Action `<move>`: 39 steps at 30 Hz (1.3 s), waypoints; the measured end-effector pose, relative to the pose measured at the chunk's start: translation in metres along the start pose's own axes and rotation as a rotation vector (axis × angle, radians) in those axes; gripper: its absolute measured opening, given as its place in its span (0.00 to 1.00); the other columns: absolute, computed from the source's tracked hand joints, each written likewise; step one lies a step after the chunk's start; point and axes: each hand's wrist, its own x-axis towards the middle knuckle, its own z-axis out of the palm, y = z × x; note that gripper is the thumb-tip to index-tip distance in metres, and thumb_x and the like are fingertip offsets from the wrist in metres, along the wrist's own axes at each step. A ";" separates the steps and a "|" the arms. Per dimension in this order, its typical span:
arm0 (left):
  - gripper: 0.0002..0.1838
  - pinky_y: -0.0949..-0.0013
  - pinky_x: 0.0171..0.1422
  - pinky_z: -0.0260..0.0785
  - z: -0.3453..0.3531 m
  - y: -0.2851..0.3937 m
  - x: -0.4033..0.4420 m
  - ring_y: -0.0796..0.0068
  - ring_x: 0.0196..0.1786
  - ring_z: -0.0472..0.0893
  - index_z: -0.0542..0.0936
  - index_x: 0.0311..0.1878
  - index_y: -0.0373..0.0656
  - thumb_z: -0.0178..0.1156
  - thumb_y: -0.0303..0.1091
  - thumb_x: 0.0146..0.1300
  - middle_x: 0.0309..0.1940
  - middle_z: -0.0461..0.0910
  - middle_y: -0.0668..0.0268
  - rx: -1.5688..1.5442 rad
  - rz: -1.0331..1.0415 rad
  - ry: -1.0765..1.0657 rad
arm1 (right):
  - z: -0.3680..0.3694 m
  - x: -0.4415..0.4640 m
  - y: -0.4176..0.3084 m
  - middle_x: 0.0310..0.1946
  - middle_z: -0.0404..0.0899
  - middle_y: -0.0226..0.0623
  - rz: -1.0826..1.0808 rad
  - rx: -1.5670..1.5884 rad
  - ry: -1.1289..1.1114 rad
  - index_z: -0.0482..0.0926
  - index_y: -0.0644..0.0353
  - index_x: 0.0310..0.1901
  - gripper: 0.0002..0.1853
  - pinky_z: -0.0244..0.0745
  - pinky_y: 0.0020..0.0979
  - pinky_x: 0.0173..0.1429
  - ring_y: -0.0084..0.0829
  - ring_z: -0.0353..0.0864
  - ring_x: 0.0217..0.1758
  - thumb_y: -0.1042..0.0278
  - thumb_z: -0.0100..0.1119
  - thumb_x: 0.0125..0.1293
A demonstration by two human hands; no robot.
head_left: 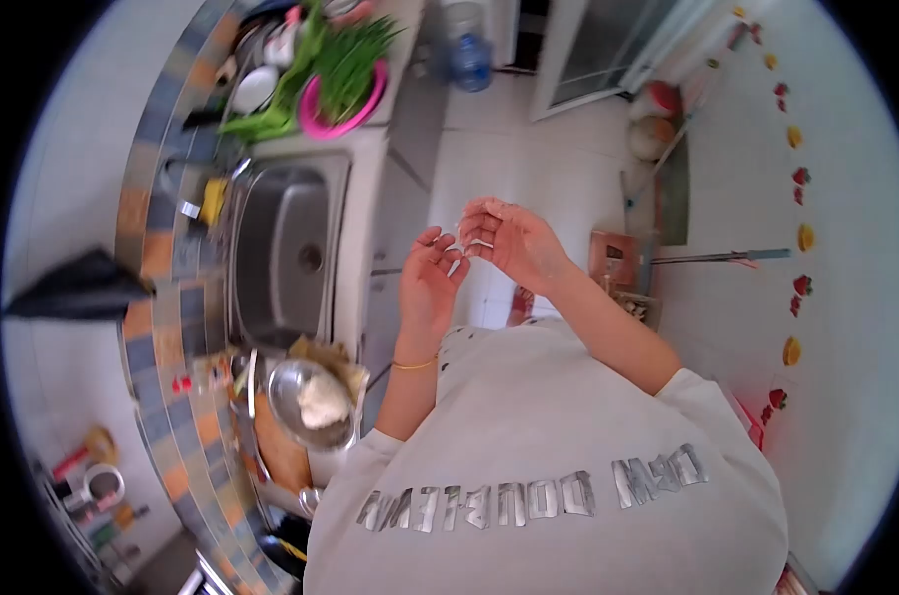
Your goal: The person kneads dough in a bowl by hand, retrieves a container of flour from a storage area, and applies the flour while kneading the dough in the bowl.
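In front of my body, over the floor, both hands are raised close together with their fingertips almost meeting. My left hand (430, 283), with a thin gold bracelet (415, 365) at its wrist, is open with loosely bent fingers. Open too is my right hand (519, 243), its fingers curved towards the left one. Pale residue marks its fingers. I see nothing held in either. To the left, a metal bowl (289, 389) on the counter contains a lump of whitish dough (323, 401), apart from both hands.
A steel sink (338, 208) is set into the counter on the left. Beyond it a pink basin (321, 127) holds long green vegetables (345, 74). A brown board (279, 441) lies by the bowl. A blue water bottle (471, 64) and a box (613, 258) stand on the floor.
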 end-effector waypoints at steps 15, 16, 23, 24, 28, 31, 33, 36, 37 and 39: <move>0.14 0.66 0.54 0.73 0.252 -0.118 0.250 0.76 0.42 0.77 0.71 0.54 0.43 0.48 0.31 0.66 0.43 0.78 0.66 0.234 -0.480 -0.420 | -0.152 -0.020 -0.267 0.41 0.80 0.37 -0.562 0.219 0.253 0.76 0.61 0.49 0.14 0.71 0.33 0.53 0.29 0.77 0.46 0.61 0.49 0.70; 0.14 0.65 0.54 0.73 0.265 -0.122 0.271 0.76 0.42 0.77 0.71 0.54 0.43 0.49 0.31 0.66 0.43 0.77 0.66 0.257 -0.501 -0.435 | -0.162 -0.015 -0.283 0.40 0.80 0.37 -0.586 0.223 0.280 0.75 0.61 0.49 0.14 0.71 0.32 0.53 0.29 0.77 0.46 0.60 0.49 0.70; 0.14 0.65 0.55 0.72 0.352 -0.147 0.416 0.75 0.42 0.77 0.71 0.54 0.43 0.50 0.31 0.65 0.44 0.77 0.66 0.396 -0.670 -0.443 | -0.258 0.017 -0.391 0.39 0.81 0.34 -0.685 0.253 0.530 0.75 0.60 0.50 0.13 0.71 0.31 0.52 0.27 0.78 0.43 0.62 0.49 0.70; 0.14 0.66 0.55 0.72 0.364 -0.153 0.435 0.75 0.42 0.77 0.71 0.54 0.43 0.50 0.31 0.65 0.44 0.77 0.66 0.421 -0.678 -0.434 | -0.268 0.018 -0.409 0.39 0.81 0.34 -0.699 0.265 0.558 0.75 0.60 0.50 0.13 0.71 0.32 0.51 0.27 0.78 0.43 0.63 0.49 0.70; 0.14 0.66 0.55 0.72 0.386 -0.191 0.502 0.75 0.42 0.77 0.72 0.54 0.43 0.50 0.30 0.65 0.44 0.77 0.65 0.498 -0.756 -0.378 | -0.320 0.022 -0.459 0.39 0.80 0.35 -0.725 0.336 0.637 0.75 0.60 0.50 0.13 0.72 0.31 0.51 0.28 0.78 0.42 0.63 0.50 0.69; 0.14 0.66 0.55 0.72 0.403 -0.229 0.546 0.74 0.43 0.77 0.72 0.53 0.44 0.51 0.30 0.65 0.44 0.77 0.65 0.600 -0.765 -0.368 | -0.364 0.023 -0.491 0.39 0.80 0.36 -0.721 0.370 0.698 0.74 0.61 0.51 0.14 0.73 0.30 0.49 0.28 0.78 0.42 0.64 0.50 0.69; 0.13 0.66 0.55 0.72 0.413 -0.255 0.574 0.74 0.43 0.77 0.72 0.53 0.44 0.51 0.30 0.65 0.44 0.77 0.65 0.641 -0.742 -0.317 | -0.399 0.030 -0.511 0.39 0.80 0.35 -0.678 0.372 0.763 0.72 0.60 0.53 0.14 0.73 0.29 0.48 0.27 0.77 0.42 0.65 0.51 0.69; 0.13 0.66 0.54 0.73 0.414 -0.302 0.618 0.73 0.43 0.78 0.73 0.53 0.44 0.51 0.29 0.65 0.45 0.77 0.64 0.664 -0.709 -0.253 | -0.460 0.045 -0.547 0.39 0.80 0.34 -0.555 0.236 0.907 0.71 0.60 0.54 0.15 0.73 0.28 0.47 0.25 0.77 0.42 0.66 0.53 0.68; 0.13 0.66 0.54 0.73 0.411 -0.317 0.631 0.73 0.43 0.78 0.73 0.53 0.44 0.51 0.29 0.65 0.45 0.77 0.64 0.671 -0.711 -0.229 | -0.479 0.051 -0.557 0.39 0.80 0.34 -0.503 0.179 0.970 0.70 0.59 0.55 0.16 0.73 0.28 0.47 0.24 0.77 0.42 0.66 0.54 0.67; 0.14 0.66 0.52 0.75 0.406 -0.349 0.659 0.72 0.43 0.79 0.73 0.53 0.43 0.51 0.28 0.65 0.46 0.77 0.63 0.673 -0.733 -0.165 | -0.522 0.066 -0.578 0.40 0.79 0.34 -0.425 0.041 1.067 0.70 0.59 0.54 0.20 0.72 0.28 0.47 0.23 0.77 0.43 0.62 0.60 0.64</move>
